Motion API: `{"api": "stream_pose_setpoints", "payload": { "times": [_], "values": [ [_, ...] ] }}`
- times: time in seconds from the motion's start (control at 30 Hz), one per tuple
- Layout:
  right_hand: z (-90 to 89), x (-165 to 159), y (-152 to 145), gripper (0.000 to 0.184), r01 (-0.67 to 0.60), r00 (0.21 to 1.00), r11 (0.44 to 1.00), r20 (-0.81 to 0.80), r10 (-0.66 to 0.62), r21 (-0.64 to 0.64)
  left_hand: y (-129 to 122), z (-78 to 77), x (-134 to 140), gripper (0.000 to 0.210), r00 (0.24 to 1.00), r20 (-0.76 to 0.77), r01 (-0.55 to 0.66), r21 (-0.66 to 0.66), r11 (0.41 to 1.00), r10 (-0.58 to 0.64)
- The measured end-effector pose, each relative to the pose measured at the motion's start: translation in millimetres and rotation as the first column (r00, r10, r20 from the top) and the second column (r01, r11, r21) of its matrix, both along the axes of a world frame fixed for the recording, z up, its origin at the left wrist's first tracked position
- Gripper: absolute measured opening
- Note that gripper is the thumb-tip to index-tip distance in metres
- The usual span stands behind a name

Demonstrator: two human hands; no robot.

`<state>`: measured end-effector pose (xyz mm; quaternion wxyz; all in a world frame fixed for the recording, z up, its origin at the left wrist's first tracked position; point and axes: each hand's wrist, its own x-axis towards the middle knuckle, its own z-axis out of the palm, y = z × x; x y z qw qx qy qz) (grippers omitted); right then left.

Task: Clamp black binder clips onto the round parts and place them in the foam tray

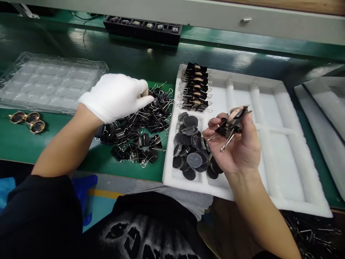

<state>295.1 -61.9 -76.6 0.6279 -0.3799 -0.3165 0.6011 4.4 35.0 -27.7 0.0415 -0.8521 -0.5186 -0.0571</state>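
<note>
My left hand (pixel 118 95), in a white glove, is over a heap of black binder clips (pixel 140 133) on the green table. Its thumb and fingers curl toward each other at the heap's upper edge; what lies between them is hidden. My bare right hand (pixel 237 144), palm up, grips a curved gold-coloured piece (pixel 237 112) with black binder clips (pixel 228 129) attached, their wire handles sticking out. Below it, dark round discs (pixel 194 160) lie loose in a compartment of the white foam tray (pixel 293 162). Several similar clamped pieces (pixel 196 86) stand in a row in the tray's upper left compartment.
A clear plastic blister tray (pixel 54 81) lies at left, with gold-rimmed dark round pieces (pixel 32 120) before it. A black compartment box (pixel 142 28) sits at the back under a grey ledge (pixel 215 19). More white foam (pixel 326 104) is at right, and more clips (pixel 309 230) lie lower right.
</note>
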Motion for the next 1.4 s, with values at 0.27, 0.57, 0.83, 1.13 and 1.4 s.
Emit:
{"api": "stream_pose_setpoints", "payload": {
  "times": [0.27, 0.57, 0.83, 1.13, 1.4],
  "values": [
    [-0.9, -1.9, -4.0, 0.025, -0.039, 0.997, 0.999, 0.066, 0.040, -0.019, -4.7, -21.6, 36.0, 0.045, 0.977, -0.213, -0.027, -0.006, 1.000, 0.025],
    [-2.3, -5.5, -9.5, 0.019, -0.274, 0.935, 0.956, 0.260, 0.240, 0.102, -8.0, 1.5, 13.0, 0.039, 0.968, 0.246, -0.019, 0.224, 0.974, -0.038],
    [-6.9, -10.9, -19.4, 0.022, -0.369, 0.854, 0.899, 0.467, 0.228, 0.237, -57.9, 10.5, 49.8, 0.044, 0.759, 0.629, 0.309, -0.118, 0.944, -0.170],
    [0.5, -12.3, -16.6, 0.017, -0.366, 0.842, 0.913, 0.482, 0.242, 0.180, -60.0, -2.7, 53.3, 0.058, 0.879, 0.410, 0.295, -0.071, 0.953, -0.242],
    [-3.2, -11.7, -15.8, 0.017, -0.306, 0.848, 0.941, 0.490, 0.202, 0.142, -55.7, -7.0, 54.7, 0.058, 0.927, 0.287, 0.282, -0.104, 0.954, -0.243]
  ]
}}
